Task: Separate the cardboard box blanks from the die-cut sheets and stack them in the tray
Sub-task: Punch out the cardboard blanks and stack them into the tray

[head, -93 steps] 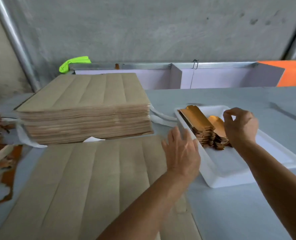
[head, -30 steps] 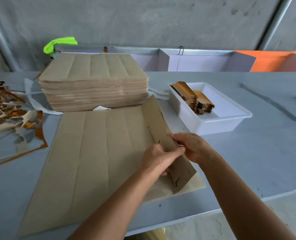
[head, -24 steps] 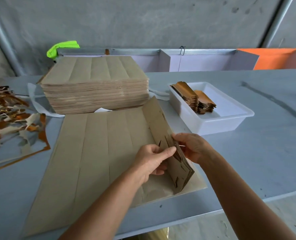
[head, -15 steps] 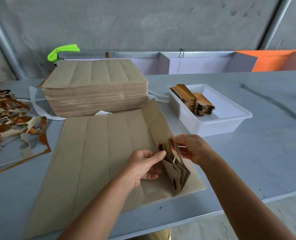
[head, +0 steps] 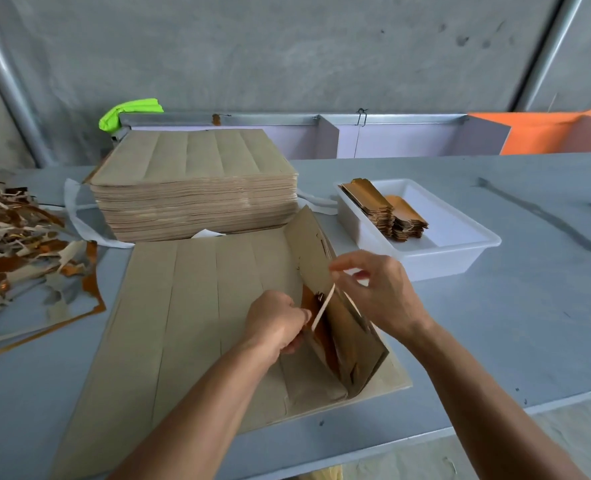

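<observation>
Inside, white tray holds stacked blanks.

The sheet stack lies behind the flat sheet. The tray sits to their right, holding blanks. Scrap lies left.

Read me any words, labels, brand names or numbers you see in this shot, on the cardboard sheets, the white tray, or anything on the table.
None: no readable text shows anywhere.
Stack of die-cut sheets: plain brown, no print.
Sheet being worked: plain brown; the lifted strip's underside shows orange, no lettering.
White tray: no label visible.
Blanks in the tray: orange-gold faces, no words legible.
</observation>
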Demonstrator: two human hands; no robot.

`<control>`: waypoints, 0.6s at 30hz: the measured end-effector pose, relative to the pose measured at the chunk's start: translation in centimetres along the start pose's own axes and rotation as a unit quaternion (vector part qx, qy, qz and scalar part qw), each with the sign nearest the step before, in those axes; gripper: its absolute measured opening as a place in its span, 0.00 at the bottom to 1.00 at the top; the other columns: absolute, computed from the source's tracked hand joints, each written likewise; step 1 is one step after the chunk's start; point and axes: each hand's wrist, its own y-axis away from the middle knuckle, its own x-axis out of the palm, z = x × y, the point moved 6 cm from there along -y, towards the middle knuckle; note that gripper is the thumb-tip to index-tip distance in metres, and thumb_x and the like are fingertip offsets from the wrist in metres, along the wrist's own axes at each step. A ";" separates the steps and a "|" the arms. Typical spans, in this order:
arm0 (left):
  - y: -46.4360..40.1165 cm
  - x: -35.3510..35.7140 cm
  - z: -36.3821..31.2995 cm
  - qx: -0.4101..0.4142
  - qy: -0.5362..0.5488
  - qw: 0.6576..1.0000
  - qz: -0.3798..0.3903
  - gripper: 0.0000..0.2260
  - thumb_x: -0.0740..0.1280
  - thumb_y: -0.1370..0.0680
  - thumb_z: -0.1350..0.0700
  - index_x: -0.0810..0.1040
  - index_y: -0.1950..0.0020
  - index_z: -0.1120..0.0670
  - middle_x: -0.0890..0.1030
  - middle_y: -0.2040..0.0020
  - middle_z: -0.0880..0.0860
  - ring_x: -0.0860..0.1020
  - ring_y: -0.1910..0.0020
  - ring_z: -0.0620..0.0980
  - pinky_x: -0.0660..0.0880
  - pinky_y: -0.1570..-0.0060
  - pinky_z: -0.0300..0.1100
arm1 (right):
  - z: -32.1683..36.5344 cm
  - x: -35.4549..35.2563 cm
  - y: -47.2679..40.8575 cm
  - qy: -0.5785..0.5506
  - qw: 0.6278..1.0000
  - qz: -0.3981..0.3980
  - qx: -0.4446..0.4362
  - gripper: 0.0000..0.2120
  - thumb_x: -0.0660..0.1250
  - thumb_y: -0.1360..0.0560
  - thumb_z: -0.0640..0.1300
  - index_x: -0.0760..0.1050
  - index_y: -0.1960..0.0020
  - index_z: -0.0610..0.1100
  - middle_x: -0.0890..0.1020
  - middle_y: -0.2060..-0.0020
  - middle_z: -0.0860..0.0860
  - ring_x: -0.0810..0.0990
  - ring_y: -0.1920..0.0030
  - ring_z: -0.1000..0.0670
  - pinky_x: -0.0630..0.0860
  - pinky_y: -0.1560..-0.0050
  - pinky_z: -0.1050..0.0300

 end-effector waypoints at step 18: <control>3.2 -4.5 -5.1 0.082 0.160 0.982 0.055 0.11 0.63 0.23 0.63 0.72 0.66 0.58 0.79 0.73 0.52 0.78 0.75 0.46 0.77 0.74 0.40 | 0.6 3.2 1.9 -0.273 0.933 0.182 0.151 0.16 0.62 0.28 0.58 0.76 0.44 0.52 0.82 0.50 0.53 0.80 0.47 0.53 0.77 0.48 0.59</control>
